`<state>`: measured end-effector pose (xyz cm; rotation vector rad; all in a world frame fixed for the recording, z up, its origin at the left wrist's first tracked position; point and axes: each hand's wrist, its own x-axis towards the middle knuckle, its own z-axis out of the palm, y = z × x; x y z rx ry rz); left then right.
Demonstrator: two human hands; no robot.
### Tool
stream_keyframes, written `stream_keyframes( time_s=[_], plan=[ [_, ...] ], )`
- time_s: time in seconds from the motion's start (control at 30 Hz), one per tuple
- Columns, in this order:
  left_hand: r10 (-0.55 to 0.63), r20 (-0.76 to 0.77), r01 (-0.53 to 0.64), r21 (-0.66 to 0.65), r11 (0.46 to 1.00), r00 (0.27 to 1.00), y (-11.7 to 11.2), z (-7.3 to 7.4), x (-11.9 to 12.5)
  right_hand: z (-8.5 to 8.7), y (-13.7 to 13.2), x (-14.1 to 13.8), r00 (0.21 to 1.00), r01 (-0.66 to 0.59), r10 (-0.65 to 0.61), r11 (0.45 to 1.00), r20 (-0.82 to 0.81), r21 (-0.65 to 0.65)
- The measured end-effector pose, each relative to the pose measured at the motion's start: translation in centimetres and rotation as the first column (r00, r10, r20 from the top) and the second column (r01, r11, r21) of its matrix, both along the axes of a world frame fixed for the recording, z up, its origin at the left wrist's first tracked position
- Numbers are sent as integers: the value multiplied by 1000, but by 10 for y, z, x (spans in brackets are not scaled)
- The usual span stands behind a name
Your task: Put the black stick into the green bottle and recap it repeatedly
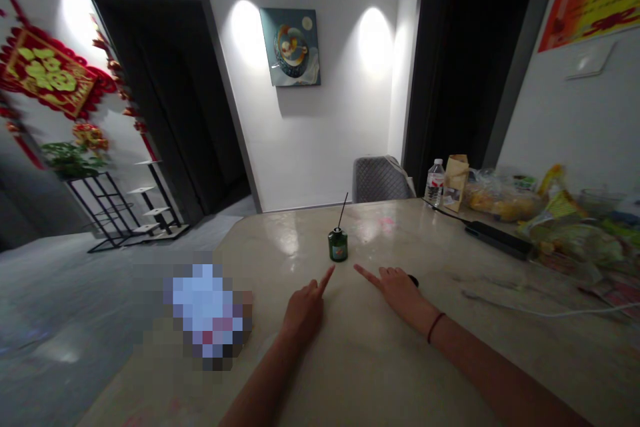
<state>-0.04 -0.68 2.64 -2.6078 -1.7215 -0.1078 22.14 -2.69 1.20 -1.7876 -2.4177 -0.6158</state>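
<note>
A small green bottle (338,245) with a thin black stick rising from its top stands on the beige marble table (360,360). My left hand (304,309) rests on the table just short of it, index finger stretched toward the bottle, the other fingers curled. My right hand (397,287) lies to the right, index finger also pointing at the bottle, other fingers folded. Neither hand touches the bottle or holds anything. A small dark object (413,278) lies partly hidden behind my right hand.
Along the table's right side lie a water bottle (435,182), a brown paper carton (455,181), bags of food (505,197), a black flat device (497,238) and a white cable (550,311). A grey chair (380,179) stands at the far end. A blurred patch (207,310) sits at left.
</note>
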Motion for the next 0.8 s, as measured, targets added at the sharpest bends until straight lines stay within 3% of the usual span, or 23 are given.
stream_keyframes(
  time_s=[0.17,0.3,0.5,0.63,0.8],
  plan=[
    [142,212,-140,-23,990,967,-1,0,-3,29,24,-3,958,-43,38,999,-285,-10],
    [103,305,-96,-38,995,947,0,-3,-7,55,55,-13,883,-49,54,999,-465,24],
    [93,309,-82,-50,995,946,1,-3,-9,76,88,-30,933,-62,52,998,-355,-17],
    [99,297,-81,-73,994,950,0,0,-8,79,96,-35,959,-96,76,994,-273,-60],
    [94,299,-74,-77,994,950,-2,-1,-8,79,102,-39,963,-128,119,991,-240,-25]
  ],
)
